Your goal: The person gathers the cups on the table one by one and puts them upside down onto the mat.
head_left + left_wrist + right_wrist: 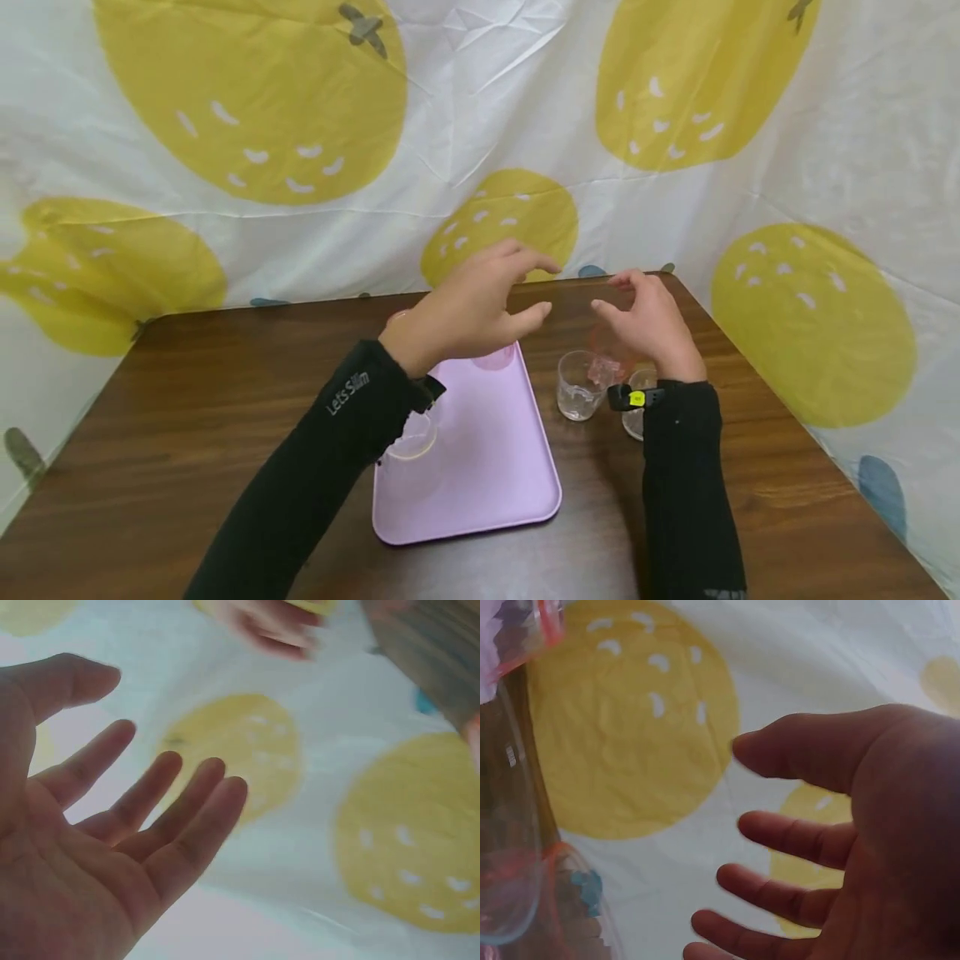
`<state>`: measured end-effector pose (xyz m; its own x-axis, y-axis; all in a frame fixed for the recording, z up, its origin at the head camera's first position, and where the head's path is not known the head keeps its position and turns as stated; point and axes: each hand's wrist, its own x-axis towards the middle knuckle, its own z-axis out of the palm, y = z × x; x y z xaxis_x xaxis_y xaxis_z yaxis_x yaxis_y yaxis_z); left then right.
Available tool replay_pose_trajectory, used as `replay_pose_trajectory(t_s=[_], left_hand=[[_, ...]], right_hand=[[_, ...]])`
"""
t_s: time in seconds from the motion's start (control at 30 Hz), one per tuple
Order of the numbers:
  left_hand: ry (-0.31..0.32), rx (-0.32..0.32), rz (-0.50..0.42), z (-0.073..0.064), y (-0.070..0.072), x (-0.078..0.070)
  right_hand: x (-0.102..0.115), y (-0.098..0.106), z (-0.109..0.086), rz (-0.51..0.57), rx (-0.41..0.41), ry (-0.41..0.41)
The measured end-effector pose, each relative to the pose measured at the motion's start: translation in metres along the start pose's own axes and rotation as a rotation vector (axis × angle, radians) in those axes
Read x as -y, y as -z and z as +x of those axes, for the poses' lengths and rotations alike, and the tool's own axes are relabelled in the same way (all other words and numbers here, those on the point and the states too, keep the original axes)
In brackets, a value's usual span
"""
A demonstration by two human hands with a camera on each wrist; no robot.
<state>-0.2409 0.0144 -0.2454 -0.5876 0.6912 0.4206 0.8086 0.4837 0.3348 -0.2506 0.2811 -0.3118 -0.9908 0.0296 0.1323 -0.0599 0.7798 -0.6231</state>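
Note:
Both hands are raised above the table, facing each other with a gap between them and nothing held. My left hand [480, 304] hovers over the far end of a lilac tray [487, 475], fingers spread and slightly bent, as the palm in the left wrist view also shows. To the right, my right hand [652, 321] hangs above a group of glasses, its thumb [802, 750] apart from the loosely bent fingers. Below it stand a clear glass [577, 392], a pinkish glass [606, 354] and another clear glass [633, 426], the last partly hidden by the wrist.
On the tray, a clear glass [412, 437] is partly covered by the left sleeve, and a pink glass [495, 359] shows beneath the left hand. A reddish rim [397, 316] peeks out behind that hand. A lemon-print cloth [450, 125] hangs around the brown table [187, 417].

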Motion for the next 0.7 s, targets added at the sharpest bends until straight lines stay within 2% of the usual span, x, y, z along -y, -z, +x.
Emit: replay_pose_trajectory(t_s=[0.13, 0.27, 0.47, 0.7], left_hand=[[-0.138, -0.118, -0.069, -0.015, 0.006, -0.024], [-0.201, -0.181, -0.114, -0.031, 0.008, -0.036], [-0.205, -0.245, -0.182, -0.053, 0.01, -0.039], [-0.169, -0.265, -0.227, -0.068, 0.009, -0.037]], right_hand=[[-0.005, -0.002, 0.001, -0.025, 0.089, -0.11], [-0.01, -0.006, 0.0, -0.074, 0.155, -0.2], [-0.015, -0.012, 0.003, -0.121, 0.178, -0.231], [-0.019, -0.019, 0.009, -0.152, 0.198, -0.234]])
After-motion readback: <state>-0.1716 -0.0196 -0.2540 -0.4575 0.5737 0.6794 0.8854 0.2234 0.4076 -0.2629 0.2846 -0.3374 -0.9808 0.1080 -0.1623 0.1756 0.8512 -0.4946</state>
